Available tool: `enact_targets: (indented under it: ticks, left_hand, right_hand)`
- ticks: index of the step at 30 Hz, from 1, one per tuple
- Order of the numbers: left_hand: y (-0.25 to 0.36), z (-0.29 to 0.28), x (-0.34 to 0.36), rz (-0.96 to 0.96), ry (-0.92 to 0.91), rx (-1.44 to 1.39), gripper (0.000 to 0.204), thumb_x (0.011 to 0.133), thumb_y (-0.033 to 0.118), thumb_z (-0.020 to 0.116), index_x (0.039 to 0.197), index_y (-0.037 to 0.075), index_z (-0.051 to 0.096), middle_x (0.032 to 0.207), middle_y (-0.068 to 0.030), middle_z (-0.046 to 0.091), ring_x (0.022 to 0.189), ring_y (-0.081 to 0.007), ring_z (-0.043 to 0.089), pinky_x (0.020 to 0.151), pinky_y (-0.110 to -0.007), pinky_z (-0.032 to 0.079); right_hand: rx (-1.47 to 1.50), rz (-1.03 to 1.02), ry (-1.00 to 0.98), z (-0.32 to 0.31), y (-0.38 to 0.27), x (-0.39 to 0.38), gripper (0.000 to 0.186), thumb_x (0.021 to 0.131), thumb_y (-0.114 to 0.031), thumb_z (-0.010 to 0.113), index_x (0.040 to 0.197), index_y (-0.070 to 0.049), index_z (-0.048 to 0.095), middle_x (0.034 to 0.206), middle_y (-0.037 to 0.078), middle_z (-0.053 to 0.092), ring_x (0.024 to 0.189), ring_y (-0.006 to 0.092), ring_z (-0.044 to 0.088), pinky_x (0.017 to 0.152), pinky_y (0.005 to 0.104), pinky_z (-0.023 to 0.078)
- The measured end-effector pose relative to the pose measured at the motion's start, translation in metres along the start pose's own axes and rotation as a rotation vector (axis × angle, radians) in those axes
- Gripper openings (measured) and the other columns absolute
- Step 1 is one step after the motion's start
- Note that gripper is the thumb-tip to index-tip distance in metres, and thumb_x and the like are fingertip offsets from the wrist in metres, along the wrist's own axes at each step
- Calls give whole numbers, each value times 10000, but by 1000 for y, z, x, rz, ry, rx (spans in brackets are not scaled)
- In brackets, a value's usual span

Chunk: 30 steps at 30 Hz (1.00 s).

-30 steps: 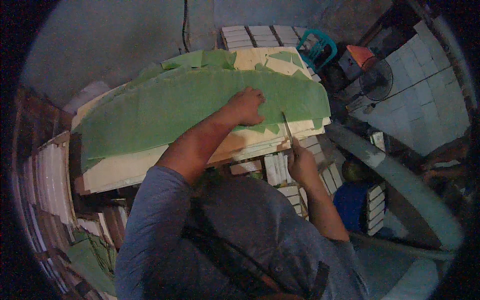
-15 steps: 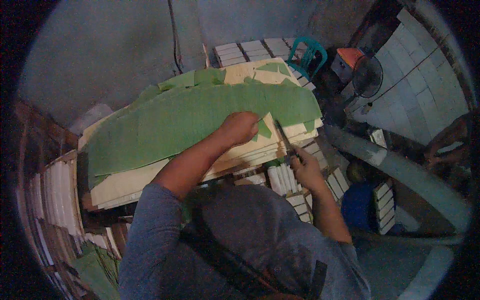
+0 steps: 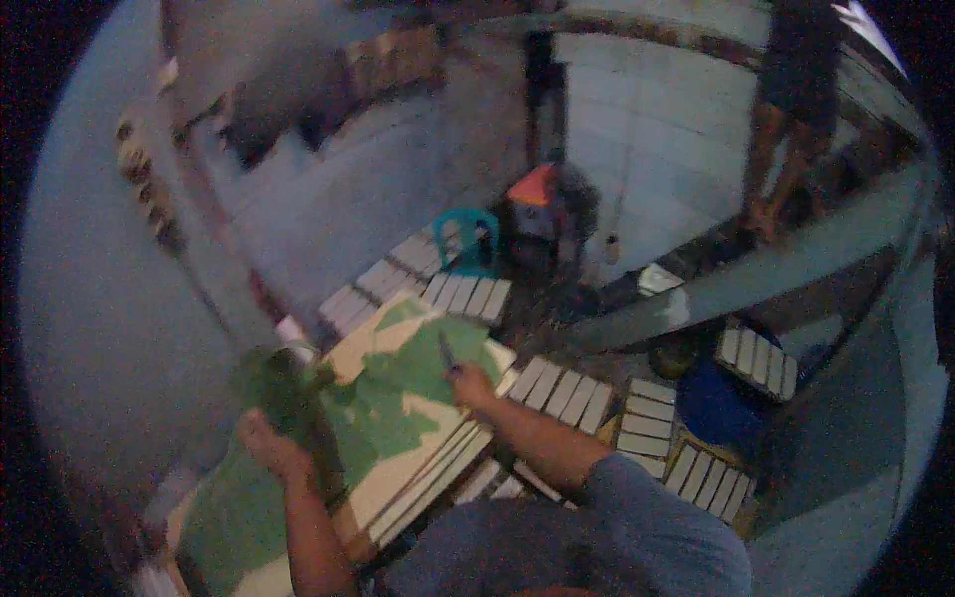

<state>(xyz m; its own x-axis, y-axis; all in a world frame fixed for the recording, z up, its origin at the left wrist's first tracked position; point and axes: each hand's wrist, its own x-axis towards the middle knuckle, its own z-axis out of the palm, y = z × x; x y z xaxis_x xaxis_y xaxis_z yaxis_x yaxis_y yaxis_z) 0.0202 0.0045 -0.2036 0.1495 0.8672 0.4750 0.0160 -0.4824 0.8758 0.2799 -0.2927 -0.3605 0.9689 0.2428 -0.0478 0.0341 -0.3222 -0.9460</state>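
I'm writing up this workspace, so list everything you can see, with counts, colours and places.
pale boards: stacked, count unclear, cream, lower left of centre
leaf pieces: several, green, atop the boards
knife: one, dark, above the leaves
blocks: many, off-white, rows beside the boards
chair: one, teal, beyond the boards
unclear object: one, orange-topped, beside the chair
drum: one, blue, right
other person: one, dark clothing, upper right
left hand: one, bare, by the leaves
right hand: one, bare, gripping the knife
shirt: one, grey, bottom
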Motion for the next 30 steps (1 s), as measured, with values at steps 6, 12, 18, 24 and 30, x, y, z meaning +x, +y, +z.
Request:
enact_targets:
  ticks: [6, 12, 18, 24, 30]
  left_hand:
    - [79, 15, 54, 194, 243, -66, 312, 1092, 248, 492, 1208, -22, 596, 1160, -196, 604, 1061, -324, 565, 965, -430, 452]
    - [113, 58, -55, 692, -283, -61, 199, 1040, 175, 567, 1096, -9, 616, 1009, -167, 611, 933, -349, 584, 883, -473, 464]
    - [53, 106, -130, 877, -674, 41, 252, 882, 139, 682, 1090, 9, 623, 1048, -218, 588, 984, -419, 568, 908, -566, 439]
    - [34, 60, -117, 771, -763, 285, 692, 748, 52, 713, 1411, 54, 513, 1484, -217, 448, 1395, -439, 389, 1154, -600, 308]
    - [27, 16, -87, 668, -836, 702, 897, 709, 0, 732, 1548, 121, 437, 1637, -161, 368, 1545, -431, 259, 1249, -611, 199]
  right_hand:
    - [222, 35, -94, -33, -44, -9, 466, 951, -239, 712, 1349, -30, 593, 1082, 169, 717, 723, 263, 691, 653, 438, 571]
    - [398, -31, -150, -29, -124, -68, 497, 986, -312, 695, 1379, -32, 577, 1162, 179, 703, 855, 267, 683, 779, 423, 564]
    - [40, -222, -197, -12, -165, -92, 506, 992, -441, 669, 1271, -20, 657, 1118, 212, 700, 983, 298, 678, 877, 441, 544]
    - [130, -209, -19, -36, -163, -79, 494, 978, -433, 690, 1234, -11, 666, 1104, 202, 697, 978, 328, 675, 845, 436, 546]
    - [50, -237, 91, -126, -147, 0, 381, 971, -372, 719, 1101, -14, 716, 832, 110, 721, 630, 217, 658, 616, 400, 558]
